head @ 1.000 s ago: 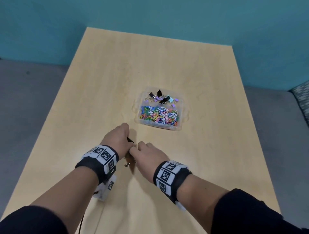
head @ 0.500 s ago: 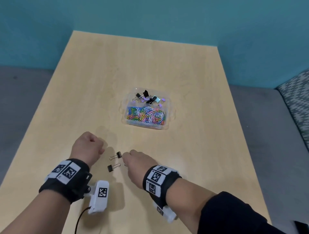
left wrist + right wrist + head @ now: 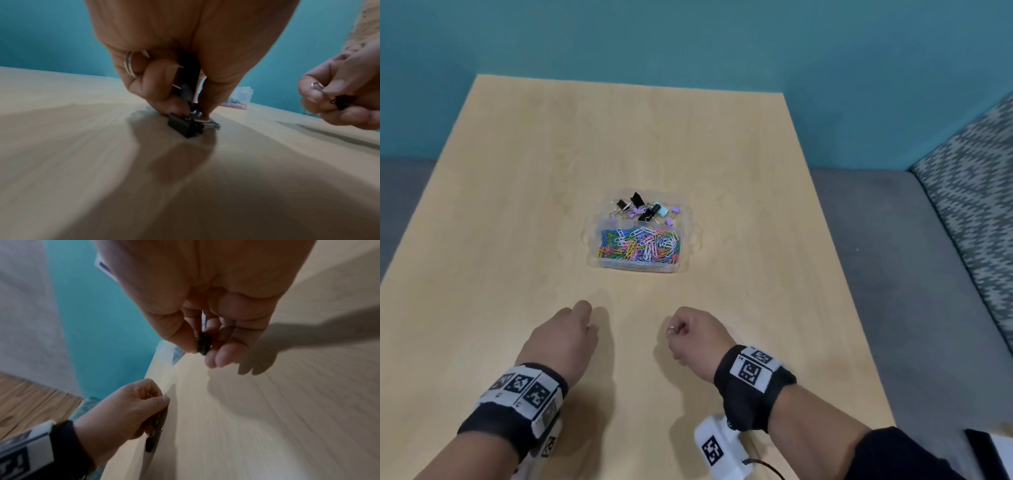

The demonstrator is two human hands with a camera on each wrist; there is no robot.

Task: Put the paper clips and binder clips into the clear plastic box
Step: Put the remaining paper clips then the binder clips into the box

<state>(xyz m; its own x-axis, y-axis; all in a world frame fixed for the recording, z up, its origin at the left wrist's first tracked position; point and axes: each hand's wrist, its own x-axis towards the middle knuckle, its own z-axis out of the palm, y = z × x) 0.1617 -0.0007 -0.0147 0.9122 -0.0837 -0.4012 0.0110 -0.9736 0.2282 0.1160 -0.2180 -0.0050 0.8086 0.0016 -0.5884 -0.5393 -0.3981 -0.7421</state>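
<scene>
The clear plastic box (image 3: 693,236) stands mid-table, with binder clips (image 3: 640,207) in its far half and coloured paper clips (image 3: 642,245) in its near half. My left hand (image 3: 585,325) is curled low on the table in front of the box. In the left wrist view its fingertips (image 3: 174,110) pinch a black binder clip (image 3: 184,126) that touches the wood, and more dark clips sit in the palm. My right hand (image 3: 674,330) hovers to the right and pinches another black binder clip (image 3: 204,344) between thumb and fingers.
The light wooden table (image 3: 517,205) stretches on all sides of the box. A teal wall (image 3: 688,41) lies behind it, and a grey seat with a patterned cushion (image 3: 976,192) is off its right edge.
Two black binder clips lay on the table between my hands half a second ago. Each hand now pinches one, and the hands have moved apart.
</scene>
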